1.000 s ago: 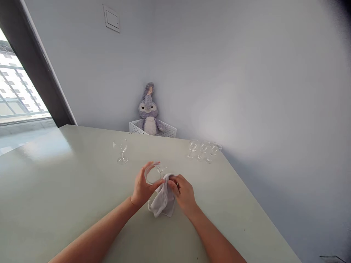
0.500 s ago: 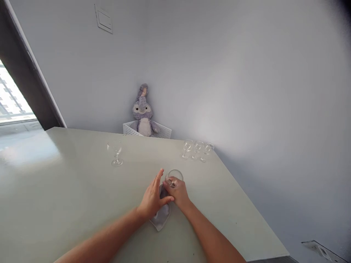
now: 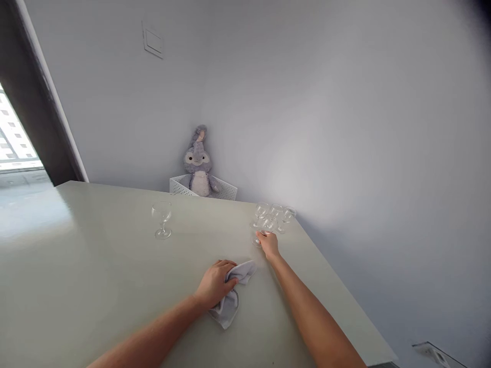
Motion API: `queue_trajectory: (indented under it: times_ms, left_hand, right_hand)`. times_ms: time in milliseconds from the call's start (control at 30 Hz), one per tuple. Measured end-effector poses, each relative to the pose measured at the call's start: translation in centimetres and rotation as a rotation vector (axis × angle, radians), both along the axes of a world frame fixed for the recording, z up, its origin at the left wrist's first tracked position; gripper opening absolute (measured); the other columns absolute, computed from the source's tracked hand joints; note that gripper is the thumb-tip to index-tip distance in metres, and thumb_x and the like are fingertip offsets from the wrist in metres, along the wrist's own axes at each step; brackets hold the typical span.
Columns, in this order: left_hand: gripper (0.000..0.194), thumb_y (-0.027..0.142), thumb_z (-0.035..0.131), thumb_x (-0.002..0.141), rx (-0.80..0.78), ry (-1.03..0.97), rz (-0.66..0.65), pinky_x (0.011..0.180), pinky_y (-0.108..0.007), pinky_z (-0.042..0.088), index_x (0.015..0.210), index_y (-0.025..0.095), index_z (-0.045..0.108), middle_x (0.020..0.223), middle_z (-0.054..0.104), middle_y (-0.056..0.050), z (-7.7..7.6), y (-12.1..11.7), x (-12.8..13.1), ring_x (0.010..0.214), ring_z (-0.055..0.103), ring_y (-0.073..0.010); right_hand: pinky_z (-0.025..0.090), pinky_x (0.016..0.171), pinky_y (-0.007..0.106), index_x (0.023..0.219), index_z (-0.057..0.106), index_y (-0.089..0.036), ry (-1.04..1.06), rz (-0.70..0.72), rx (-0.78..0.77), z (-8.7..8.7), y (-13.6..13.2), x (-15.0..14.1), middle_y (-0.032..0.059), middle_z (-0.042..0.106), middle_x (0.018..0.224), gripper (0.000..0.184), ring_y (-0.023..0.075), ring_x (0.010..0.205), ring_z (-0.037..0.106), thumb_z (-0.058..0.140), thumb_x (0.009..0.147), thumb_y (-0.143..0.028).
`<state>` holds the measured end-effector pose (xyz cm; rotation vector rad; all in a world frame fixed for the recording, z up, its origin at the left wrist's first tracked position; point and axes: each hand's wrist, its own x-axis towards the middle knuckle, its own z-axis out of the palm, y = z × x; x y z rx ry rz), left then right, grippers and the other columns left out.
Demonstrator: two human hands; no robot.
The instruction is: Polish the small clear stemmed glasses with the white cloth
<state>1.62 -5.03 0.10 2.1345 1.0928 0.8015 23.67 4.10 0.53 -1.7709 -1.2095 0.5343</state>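
My left hand (image 3: pixel 215 283) lies closed on a grey cloth (image 3: pixel 235 294) crumpled on the pale table (image 3: pixel 84 271). Stretched out to the far right of the table, my right hand (image 3: pixel 269 244) has its fingers pinched round the stem of a small clear wine glass (image 3: pixel 265 228). That glass stands upright just in front of three similar glasses (image 3: pixel 276 213) grouped near the table's right edge. Another glass (image 3: pixel 161 218) stands alone at the left of centre.
A grey plush rabbit (image 3: pixel 197 163) sits in a white perforated basket (image 3: pixel 226 190) against the wall behind the table. The table's right edge runs diagonally near the group of glasses. A window (image 3: pixel 15 138) is at the far left.
My right hand took the glass from my left hand and carried it out to the group at the right. My left hand dropped onto the cloth and closed on it.
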Motion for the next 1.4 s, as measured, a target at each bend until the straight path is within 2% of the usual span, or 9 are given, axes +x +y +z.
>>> queue_trajectory:
  times_ms: [200, 400, 467, 600, 767, 900, 1100, 1267, 1400]
  left_hand:
    - [0.027, 0.025, 0.054, 0.073, 0.003, -0.008, -0.008, 0.084, -0.033, 0.041, 0.099, 0.025, 0.062, 0.103, 0.062, -0.002, -0.1, 0.0, -0.1, 0.094, 0.053, -0.0202]
    - [0.029, 0.038, 0.053, 0.077, -0.031, -0.140, 0.024, 0.088, -0.034, 0.040, 0.101, 0.023, 0.060, 0.110, 0.058, -0.005, -0.1, 0.2, -0.2, 0.101, 0.051, -0.0206]
    - [0.032, 0.042, 0.047, 0.080, -0.051, -0.287, 0.145, 0.086, -0.032, 0.041, 0.103, 0.021, 0.056, 0.110, 0.056, -0.007, -0.2, 0.7, -0.5, 0.099, 0.052, -0.0191]
    - [0.033, 0.044, 0.040, 0.083, -0.067, -0.640, 0.584, 0.078, -0.029, 0.044, 0.107, 0.021, 0.047, 0.089, 0.053, -0.003, -0.1, 2.8, -2.0, 0.082, 0.053, -0.0143]
    - [0.039, 0.042, 0.043, 0.082, -0.189, -1.177, 0.980, 0.067, -0.023, 0.047, 0.119, 0.028, 0.036, 0.078, 0.046, 0.002, 0.4, 6.4, -6.3, 0.062, 0.050, -0.0074]
    - [0.046, 0.045, 0.030, 0.087, -0.360, -1.481, 0.907, 0.070, -0.028, 0.049, 0.130, 0.032, 0.018, 0.083, 0.056, -0.002, 1.2, 8.1, -10.1, 0.063, 0.058, -0.0094]
    - [0.048, 0.058, 0.027, 0.083, -0.588, -1.635, 0.537, 0.076, -0.038, 0.050, 0.121, 0.029, 0.033, 0.108, 0.057, -0.016, 1.5, 9.3, -12.6, 0.093, 0.061, -0.0213]
    - [0.040, 0.054, 0.035, 0.083, -0.595, -1.699, 0.400, 0.082, -0.038, 0.049, 0.095, 0.018, 0.047, 0.112, 0.056, -0.018, 1.2, 9.6, -12.6, 0.102, 0.057, -0.0238]
    - [0.029, 0.044, 0.045, 0.083, -0.666, -1.603, 0.340, 0.086, -0.035, 0.047, 0.087, 0.015, 0.049, 0.106, 0.060, -0.015, 1.5, 8.6, -10.6, 0.103, 0.057, -0.0223]
  right_hand:
    - [0.033, 0.047, 0.022, 0.059, 0.059, -0.017, 0.002, -0.049, -0.025, -0.3, 1.9, 0.6, 0.0009, 0.055, 0.049, 0.018, 0.0154, 0.051, 0.053, 0.056, 0.063, -0.034]
    - [0.033, 0.046, 0.022, 0.079, 0.063, -0.014, 0.060, -0.051, -0.003, 0.5, 0.2, 0.8, -0.0005, 0.055, 0.053, 0.024, 0.0123, 0.046, 0.047, 0.055, 0.064, -0.031]
    - [0.032, 0.044, 0.022, 0.085, 0.062, -0.013, 0.084, -0.041, 0.003, 0.7, -1.2, 0.9, -0.0014, 0.053, 0.053, 0.030, 0.0114, 0.043, 0.044, 0.054, 0.066, -0.034]
    - [0.032, 0.042, 0.023, 0.085, 0.061, -0.014, 0.122, 0.056, 0.007, 1.2, -4.8, 0.0, -0.0029, 0.049, 0.050, 0.032, 0.0104, 0.040, 0.040, 0.049, 0.072, -0.040]
    - [0.033, 0.042, 0.021, 0.101, 0.056, -0.017, 0.138, 0.660, -0.221, 2.6, -8.1, -3.1, -0.0051, 0.049, 0.046, 0.043, 0.0105, 0.038, 0.043, 0.042, 0.080, -0.051]
    - [0.036, 0.048, 0.022, 0.075, 0.060, -0.017, -0.125, 0.867, -0.377, 3.2, -8.3, -4.8, -0.0013, 0.055, 0.049, 0.048, 0.0107, 0.041, 0.049, 0.034, 0.083, -0.056]
    - [0.032, 0.051, 0.023, 0.050, 0.053, -0.018, -0.369, 0.728, -0.114, 2.9, -7.3, -5.8, 0.0003, 0.053, 0.051, 0.051, 0.0114, 0.048, 0.046, 0.035, 0.086, -0.049]
    - [0.036, 0.057, 0.023, 0.075, 0.065, -0.019, -0.124, 0.675, 0.146, 2.0, -7.4, -6.0, 0.0009, 0.055, 0.070, 0.024, 0.0124, 0.061, 0.047, 0.050, 0.080, -0.037]
    - [0.038, 0.057, 0.023, 0.089, 0.064, -0.019, 0.163, 0.450, 0.163, 0.7, -7.5, -5.3, -0.0002, 0.052, 0.069, 0.021, 0.0122, 0.060, 0.045, 0.057, 0.075, -0.033]
